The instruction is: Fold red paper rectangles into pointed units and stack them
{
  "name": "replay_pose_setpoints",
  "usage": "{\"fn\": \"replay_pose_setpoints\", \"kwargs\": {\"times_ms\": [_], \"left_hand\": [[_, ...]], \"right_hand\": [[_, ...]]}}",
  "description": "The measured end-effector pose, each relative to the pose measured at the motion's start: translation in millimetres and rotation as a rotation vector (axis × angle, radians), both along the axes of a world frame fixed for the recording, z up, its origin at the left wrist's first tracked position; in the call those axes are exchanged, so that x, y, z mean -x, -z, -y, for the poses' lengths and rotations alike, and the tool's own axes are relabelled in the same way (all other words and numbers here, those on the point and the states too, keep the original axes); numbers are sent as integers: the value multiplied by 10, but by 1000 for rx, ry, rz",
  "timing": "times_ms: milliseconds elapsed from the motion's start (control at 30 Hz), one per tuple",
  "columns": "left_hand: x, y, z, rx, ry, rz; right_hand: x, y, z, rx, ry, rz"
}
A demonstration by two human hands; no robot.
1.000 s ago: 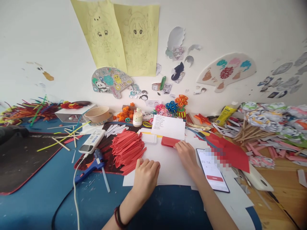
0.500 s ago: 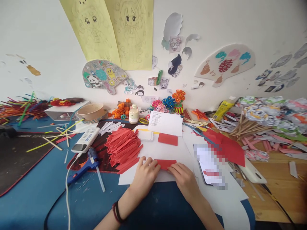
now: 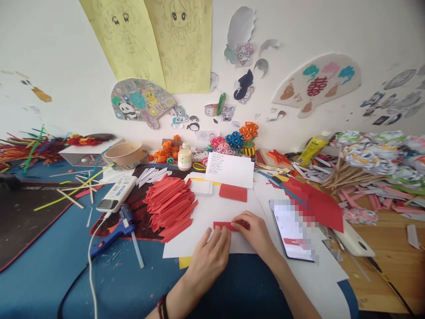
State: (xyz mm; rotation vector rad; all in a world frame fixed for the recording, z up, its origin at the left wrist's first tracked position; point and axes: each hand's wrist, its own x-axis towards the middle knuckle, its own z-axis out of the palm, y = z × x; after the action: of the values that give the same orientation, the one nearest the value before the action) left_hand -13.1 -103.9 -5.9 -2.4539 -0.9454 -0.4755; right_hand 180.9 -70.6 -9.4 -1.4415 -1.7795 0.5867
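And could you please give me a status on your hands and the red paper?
Left hand: fingertips on red paper, over white sheet. Right hand: pinching its right end. Phone to the right, clear of paper.

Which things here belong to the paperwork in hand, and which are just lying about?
Likely in use:
red strip under both hands
red rectangle
pile of red strips
white sheet

Apparently lying about:
glue gun
cream bottle
bowl
phone

In front of me a pale, evenly lit wall (image 3: pixel 252 104), its surface scuffed with peeled patches, rises behind my blue-covered worktop (image 3: pixel 49 274), which shows bare wood toward the right.
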Motion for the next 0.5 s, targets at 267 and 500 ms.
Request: {"fn": "replay_pose_setpoints", "kwargs": {"times_ms": [267, 500], "left_hand": [[-42, 111, 31, 80, -45, 4], [-57, 117, 63, 107, -74, 23]], "right_hand": [[65, 23, 232, -275, 170, 179], [224, 188, 695, -415, 56, 444]]}}
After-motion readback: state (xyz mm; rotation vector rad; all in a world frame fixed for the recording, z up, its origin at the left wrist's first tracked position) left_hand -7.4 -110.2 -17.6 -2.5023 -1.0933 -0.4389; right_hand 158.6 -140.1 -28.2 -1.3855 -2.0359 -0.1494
